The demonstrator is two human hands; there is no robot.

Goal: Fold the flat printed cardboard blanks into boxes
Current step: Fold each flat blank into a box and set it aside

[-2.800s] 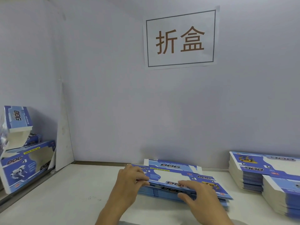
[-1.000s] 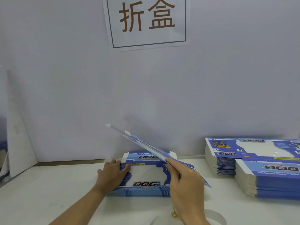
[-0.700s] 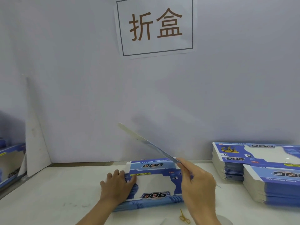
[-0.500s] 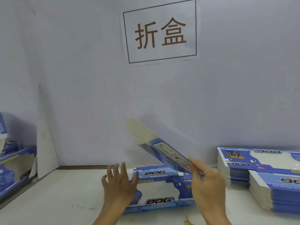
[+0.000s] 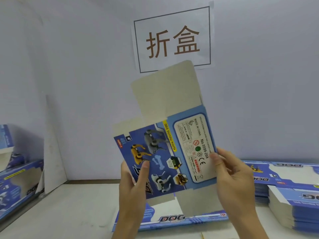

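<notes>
A flat blue printed cardboard blank [image 5: 165,152] is held up on end in front of the wall, its grey flaps pointing up and down. My left hand [image 5: 133,190] grips its lower left edge, thumb on the printed face. My right hand [image 5: 229,176] pinches its right edge beside the white label panel. Below them a low stack of the same blanks [image 5: 172,219] lies flat on the white table.
Two taller stacks of blanks [image 5: 293,192] stand on the table at the right. Folded blue boxes [image 5: 15,185] sit at the far left behind a white divider [image 5: 51,144]. A paper sign [image 5: 174,38] hangs on the grey wall.
My right hand lifted the top blank off the stack and swung it upright. My left hand left the stack and took hold of the blank's left edge.
</notes>
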